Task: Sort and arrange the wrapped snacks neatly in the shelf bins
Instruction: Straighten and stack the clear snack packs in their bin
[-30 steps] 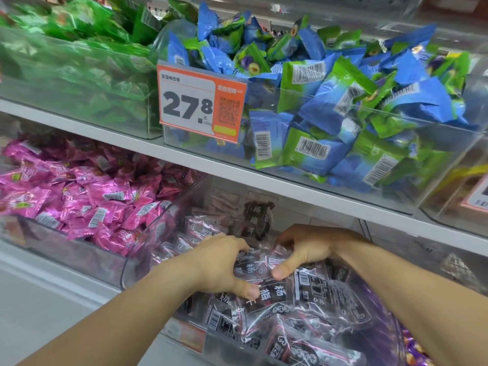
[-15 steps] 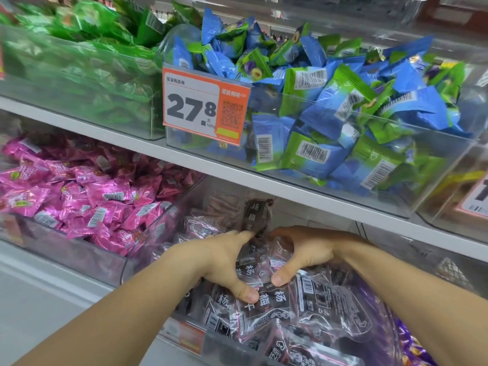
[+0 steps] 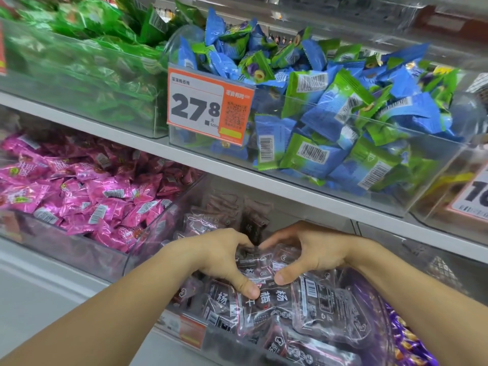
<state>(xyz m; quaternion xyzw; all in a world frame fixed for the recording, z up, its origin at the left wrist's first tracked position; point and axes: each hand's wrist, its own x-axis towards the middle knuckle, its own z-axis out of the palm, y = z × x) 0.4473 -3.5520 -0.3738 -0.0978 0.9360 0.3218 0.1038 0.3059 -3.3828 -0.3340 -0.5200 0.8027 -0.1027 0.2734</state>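
While both hands [image 3: 266,256] cup dark 杨梅 packs [image 3: 264,299], orange tag [image 3: 210,105] reads 27.8

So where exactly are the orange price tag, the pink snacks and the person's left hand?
orange price tag [image 3: 210,105]: head view, on the white panel with the printed number.
pink snacks [image 3: 79,191]: head view, middle of the pile.
left hand [image 3: 216,257]: head view, back of the hand.
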